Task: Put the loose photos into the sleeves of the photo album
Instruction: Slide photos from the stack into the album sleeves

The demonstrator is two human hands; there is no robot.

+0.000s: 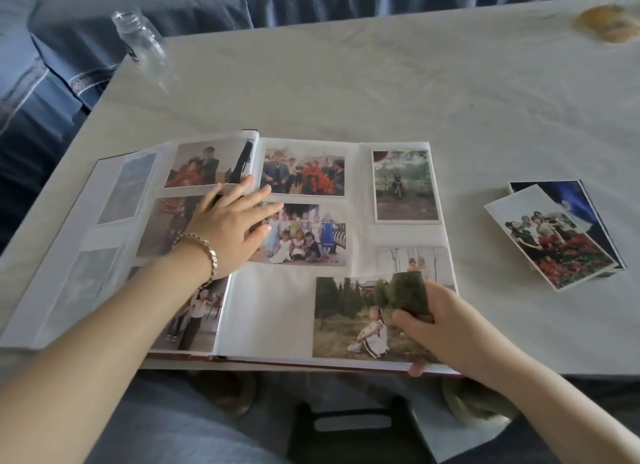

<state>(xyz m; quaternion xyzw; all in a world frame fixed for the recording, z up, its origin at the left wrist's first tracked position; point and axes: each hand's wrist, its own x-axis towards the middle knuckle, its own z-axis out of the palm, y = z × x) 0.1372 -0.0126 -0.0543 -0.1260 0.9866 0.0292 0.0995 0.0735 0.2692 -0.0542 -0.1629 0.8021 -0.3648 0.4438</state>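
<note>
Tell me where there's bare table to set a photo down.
Widest bare table lies beyond the album, between the bottle and the yellowish object. A narrower gap runs between the album's right edge and the photo stack. Crowded: the album spread, under the left hand and the right hand holding a photo.

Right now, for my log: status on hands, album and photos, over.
Left hand flat on open album. Right hand grips photo at page's lower right. Loose stack beside album, nothing blocking.

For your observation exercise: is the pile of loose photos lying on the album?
No, the pile of photos lies on the table, right of the album.
</note>
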